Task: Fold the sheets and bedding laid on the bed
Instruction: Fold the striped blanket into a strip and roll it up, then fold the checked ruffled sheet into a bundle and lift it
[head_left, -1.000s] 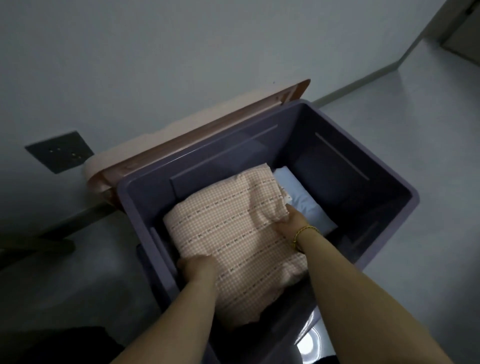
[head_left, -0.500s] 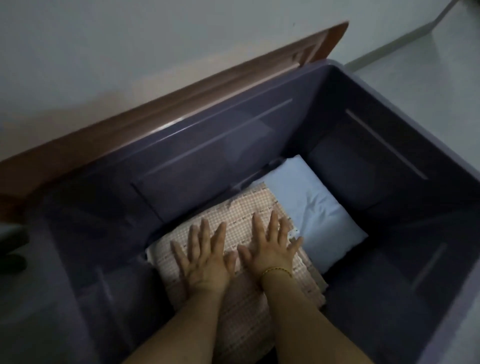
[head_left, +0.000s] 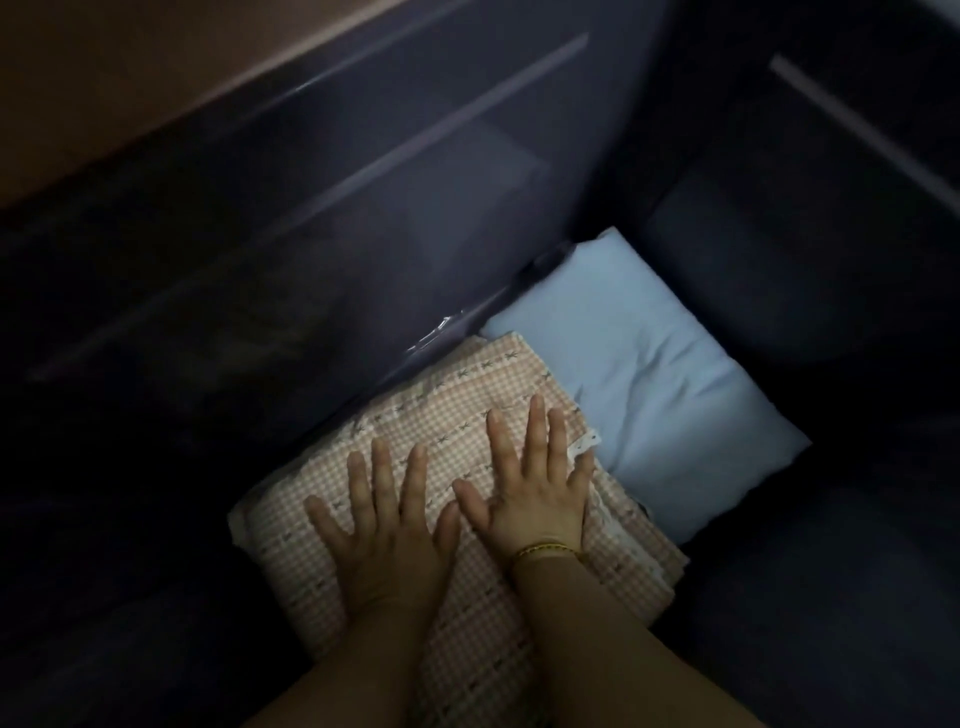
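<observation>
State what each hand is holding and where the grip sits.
Nothing is gripped. The left hand and right hand press flat, fingers spread, on the folded checked sheet.

Far bin wall is closing off the back, touching both the folded checked bedding and the blue pillow. These two are filling the middle. Bare bin floor is lying open on their right. The left side is showing too dark to judge.
</observation>
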